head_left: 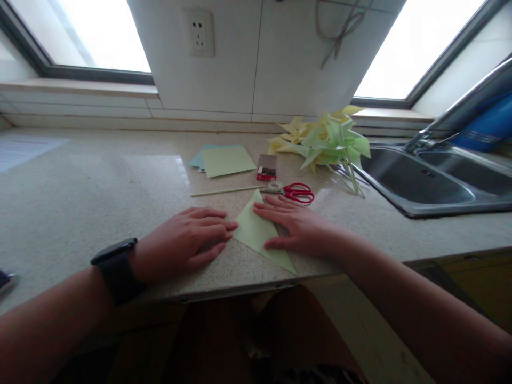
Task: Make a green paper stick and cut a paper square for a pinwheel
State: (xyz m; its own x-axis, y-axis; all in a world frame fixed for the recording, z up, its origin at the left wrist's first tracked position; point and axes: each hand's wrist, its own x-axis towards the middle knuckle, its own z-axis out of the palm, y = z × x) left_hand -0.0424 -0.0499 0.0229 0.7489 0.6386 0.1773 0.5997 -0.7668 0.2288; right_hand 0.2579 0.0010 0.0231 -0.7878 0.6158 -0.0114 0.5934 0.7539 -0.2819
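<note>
Left hand [188, 240] lies flat and open on the counter [80, 202], fingertips touching one green paper triangle [258, 232]. Right hand [298, 226] presses flat on that triangle's right side, gripping nothing. Just beyond its fingertips lie one stick [224, 191], one tape roll [275, 186] and one pair of scissors [298, 192].

Speckled counter [80, 202] under two windows, wall socket [201, 33] on the tiled pillar between them. Paper stack [224, 159], green sheet over blue ones, lies mid-counter. Just right of it a small red box [266, 167], maybe staples or pins, too blurry to tell. Thin stick [224, 191] lies flat, its right end near a tape roll [275, 186] touching red scissors [298, 192]. Pile of yellow and green pinwheels [326, 140] near the back wall, beside the steel sink [424, 181]. Tap [452, 114] over the sink, blue container [486, 128] behind it. White sheet [24, 149] at far left.
</note>
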